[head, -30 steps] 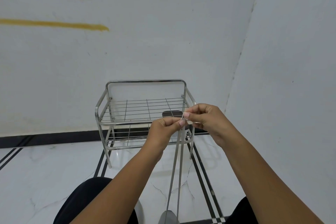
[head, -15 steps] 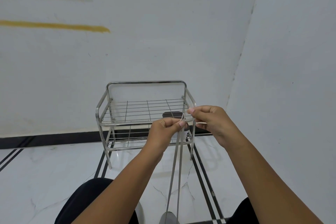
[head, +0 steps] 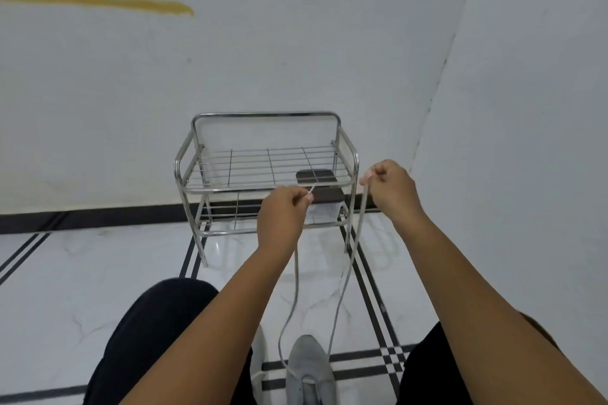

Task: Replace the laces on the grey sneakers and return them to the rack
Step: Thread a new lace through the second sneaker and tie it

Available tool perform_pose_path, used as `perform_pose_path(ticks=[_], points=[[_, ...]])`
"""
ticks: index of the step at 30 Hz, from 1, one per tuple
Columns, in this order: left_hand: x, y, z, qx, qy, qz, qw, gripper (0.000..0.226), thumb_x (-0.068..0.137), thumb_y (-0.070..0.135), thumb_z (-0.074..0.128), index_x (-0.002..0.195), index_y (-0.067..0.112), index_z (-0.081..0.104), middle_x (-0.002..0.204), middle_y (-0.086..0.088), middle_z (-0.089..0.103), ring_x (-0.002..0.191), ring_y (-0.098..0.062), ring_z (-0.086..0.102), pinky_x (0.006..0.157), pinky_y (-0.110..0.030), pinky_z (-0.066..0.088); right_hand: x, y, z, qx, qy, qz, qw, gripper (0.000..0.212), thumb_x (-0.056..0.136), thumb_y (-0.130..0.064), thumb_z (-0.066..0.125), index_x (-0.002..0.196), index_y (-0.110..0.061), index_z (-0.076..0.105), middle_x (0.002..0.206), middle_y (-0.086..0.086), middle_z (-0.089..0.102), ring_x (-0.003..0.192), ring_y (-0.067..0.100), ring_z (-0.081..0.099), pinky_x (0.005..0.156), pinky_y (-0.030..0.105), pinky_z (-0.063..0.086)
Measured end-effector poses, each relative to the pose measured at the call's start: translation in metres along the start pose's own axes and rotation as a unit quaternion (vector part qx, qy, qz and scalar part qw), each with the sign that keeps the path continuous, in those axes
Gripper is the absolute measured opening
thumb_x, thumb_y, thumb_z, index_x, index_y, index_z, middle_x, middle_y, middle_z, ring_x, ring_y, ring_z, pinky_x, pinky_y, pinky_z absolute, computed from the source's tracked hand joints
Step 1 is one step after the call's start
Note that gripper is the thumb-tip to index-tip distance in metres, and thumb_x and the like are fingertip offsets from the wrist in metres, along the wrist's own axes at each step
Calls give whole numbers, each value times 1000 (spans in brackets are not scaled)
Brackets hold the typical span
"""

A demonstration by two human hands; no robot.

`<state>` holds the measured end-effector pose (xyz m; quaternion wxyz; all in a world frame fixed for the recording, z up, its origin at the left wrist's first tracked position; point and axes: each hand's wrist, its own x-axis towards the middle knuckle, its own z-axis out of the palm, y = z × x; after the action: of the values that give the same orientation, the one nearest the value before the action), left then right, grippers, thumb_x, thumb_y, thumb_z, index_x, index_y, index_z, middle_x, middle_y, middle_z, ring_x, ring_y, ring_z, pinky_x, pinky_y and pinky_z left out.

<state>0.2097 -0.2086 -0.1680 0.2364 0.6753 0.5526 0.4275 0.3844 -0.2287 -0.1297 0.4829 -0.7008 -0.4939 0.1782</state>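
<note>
A grey sneaker (head: 310, 368) stands on the floor between my knees, toe pointing away, at the bottom edge of the head view. A grey lace (head: 345, 283) runs up from it in two strands. My left hand (head: 283, 217) pinches the tip of the left strand. My right hand (head: 393, 189) pinches the end of the right strand, held higher and well apart from the left. The steel wire shoe rack (head: 267, 115) stands against the wall beyond my hands. Part of a white shoe (head: 258, 362) shows beside my left forearm.
A dark flat object (head: 316, 176) lies on the rack's top shelf at the right, and another (head: 329, 197) sits just below it over something pale. White walls meet in a corner at the right. The floor is glossy white tile with black stripes.
My hands, which held the two lace ends together, have drawn apart; the right hand moved right and up. The view tilted down, so the sneaker shows more.
</note>
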Motion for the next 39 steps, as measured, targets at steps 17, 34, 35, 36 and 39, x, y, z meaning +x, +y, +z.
perform_pose_path(ticks=[17,34,35,36,39], points=[[-207,-218,115,56,-162,-402,900,48,100,12,37,147,18,29,129,-16,56,111,-31,57,84,-32,40,-233,253,131,-145,-176,460,858,28,97,-17,42,109,-12,67,117,7,66,107,24,61,75,14,49],[-211,-255,142,94,-292,-365,879,17,89,21,59,77,18,71,87,-4,71,91,-16,64,77,-26,46,-214,268,179,-190,-254,377,870,25,85,-22,52,65,-32,65,100,-4,68,98,22,60,81,28,49],[-211,-257,143,75,-291,-376,877,15,88,17,61,82,17,74,90,-3,73,94,-16,65,81,-26,47,-214,266,180,-217,-265,358,869,25,86,-21,50,70,-30,68,101,-4,67,100,22,58,81,29,47],[-211,-259,143,64,-291,-385,873,15,87,15,62,90,14,76,96,-3,74,97,-16,66,85,-25,47,-214,265,182,-241,-269,340,869,26,86,-20,47,77,-28,70,102,-4,65,103,23,56,81,29,45],[-210,-261,145,52,-294,-393,870,20,88,13,62,103,11,75,106,-4,73,105,-18,65,89,-23,46,-214,269,186,-273,-263,317,870,27,88,-20,46,86,-25,73,104,-4,65,106,22,54,83,30,42]])
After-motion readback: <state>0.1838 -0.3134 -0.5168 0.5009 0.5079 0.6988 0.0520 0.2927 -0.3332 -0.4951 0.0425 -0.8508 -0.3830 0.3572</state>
